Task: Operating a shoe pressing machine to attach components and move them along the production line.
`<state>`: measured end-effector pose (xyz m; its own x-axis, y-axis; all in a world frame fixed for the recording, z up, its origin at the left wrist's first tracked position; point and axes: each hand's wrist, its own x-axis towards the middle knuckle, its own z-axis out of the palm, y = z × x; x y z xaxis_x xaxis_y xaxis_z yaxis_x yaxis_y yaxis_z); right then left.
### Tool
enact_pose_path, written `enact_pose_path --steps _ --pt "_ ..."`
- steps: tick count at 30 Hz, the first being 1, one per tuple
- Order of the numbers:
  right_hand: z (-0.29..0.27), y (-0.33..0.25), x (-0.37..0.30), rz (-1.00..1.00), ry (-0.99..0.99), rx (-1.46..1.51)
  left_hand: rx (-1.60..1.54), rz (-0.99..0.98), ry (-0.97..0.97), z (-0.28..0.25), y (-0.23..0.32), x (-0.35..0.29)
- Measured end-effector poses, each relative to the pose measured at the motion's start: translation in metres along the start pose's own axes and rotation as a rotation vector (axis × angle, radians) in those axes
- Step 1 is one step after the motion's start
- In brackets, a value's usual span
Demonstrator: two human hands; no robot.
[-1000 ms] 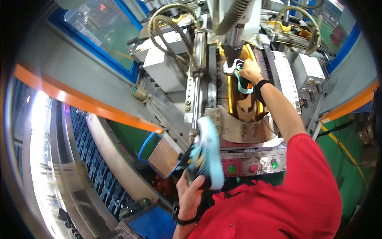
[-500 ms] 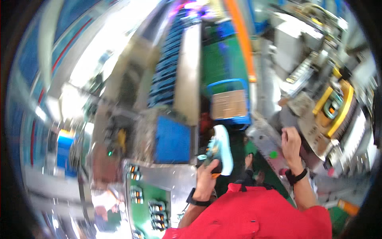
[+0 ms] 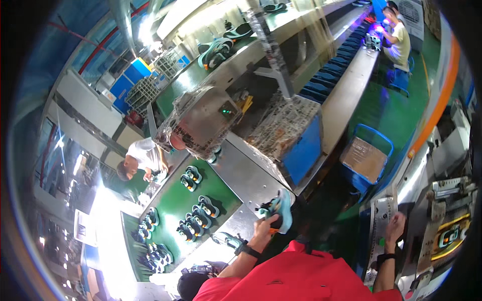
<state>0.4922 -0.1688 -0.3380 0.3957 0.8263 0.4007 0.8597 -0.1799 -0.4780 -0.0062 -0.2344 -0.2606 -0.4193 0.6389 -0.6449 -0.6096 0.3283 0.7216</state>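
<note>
My left hand [image 3: 263, 232] is closed around the heel end of a light-blue sports shoe [image 3: 284, 213] with dark and orange parts. The shoe is held up in front of my body, beside the corner of a metal-edged work line. On the metal ledge by my left forearm lies another light-blue shoe [image 3: 227, 240]. Out to the right, my right hand [image 3: 395, 229] hangs near a machine's metal edge with its fingers curled in and nothing seen in them. Several matching shoes [image 3: 199, 219] stand in groups on the green belt [image 3: 173, 203] to the left.
A blue cart [image 3: 375, 128] carries a cardboard box [image 3: 364, 158]. A machine [image 3: 436, 198] at the right holds a shoe [image 3: 448, 236] inside a yellow frame. A film-wrapped box [image 3: 203, 123] and a blue-sided block [image 3: 303, 150] stand ahead. Co-workers [image 3: 143, 158] sit at the left and far right.
My view has turned leftward, so the cart and machine appear farther right and more of the green belt shows. The shoe stays in my left hand.
</note>
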Motion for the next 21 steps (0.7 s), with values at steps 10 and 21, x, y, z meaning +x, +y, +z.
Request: enact_pose_path --steps 10,21 --pt "-0.009 -0.460 0.256 -0.603 -0.277 0.688 0.020 0.214 0.500 -0.203 0.064 0.203" --pt "0.161 -0.942 0.295 -0.643 -0.531 0.322 0.712 0.319 1.050 -0.306 0.052 0.309"
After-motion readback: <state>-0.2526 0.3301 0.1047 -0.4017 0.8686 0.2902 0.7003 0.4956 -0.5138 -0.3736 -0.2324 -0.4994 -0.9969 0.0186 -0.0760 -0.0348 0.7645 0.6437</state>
